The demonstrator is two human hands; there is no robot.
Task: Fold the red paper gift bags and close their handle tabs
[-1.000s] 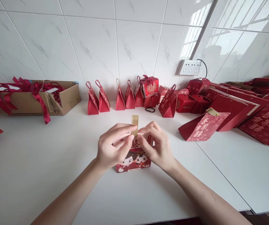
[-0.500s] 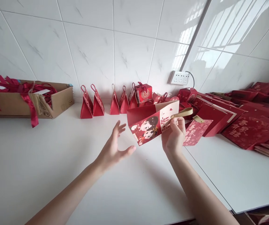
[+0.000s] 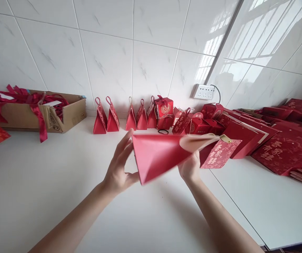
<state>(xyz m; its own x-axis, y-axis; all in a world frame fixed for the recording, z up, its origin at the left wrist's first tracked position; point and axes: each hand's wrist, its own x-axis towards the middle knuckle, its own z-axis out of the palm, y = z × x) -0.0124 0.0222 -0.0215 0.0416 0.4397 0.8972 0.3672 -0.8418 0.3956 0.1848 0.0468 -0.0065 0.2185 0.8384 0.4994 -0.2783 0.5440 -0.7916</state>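
In the middle of the head view, a red triangular paper gift box [image 3: 157, 158] is held on its side above the table, its plain red triangular side facing me. My left hand [image 3: 118, 170] is closed around its wide base end, thumb below and fingers at the upper edge. My right hand [image 3: 191, 170] grips the narrow end from behind, so most of its fingers are hidden. The strap at that narrow end is hard to make out. Just beyond my right hand lies a patterned red box with a gold strap [image 3: 221, 154].
Small red triangular boxes [image 3: 100, 121] stand along the tiled wall, beside lidded red boxes [image 3: 165, 107]. A cardboard box [image 3: 73, 112] of red ribbons is at left. Red gift bags [image 3: 274, 153] pile up at right, with a white power strip [image 3: 203, 92] behind.
My left hand has moved up and taken hold of the gift box's base end. The box has turned from its printed face to its plain side. A red-orange corner now shows at far left.
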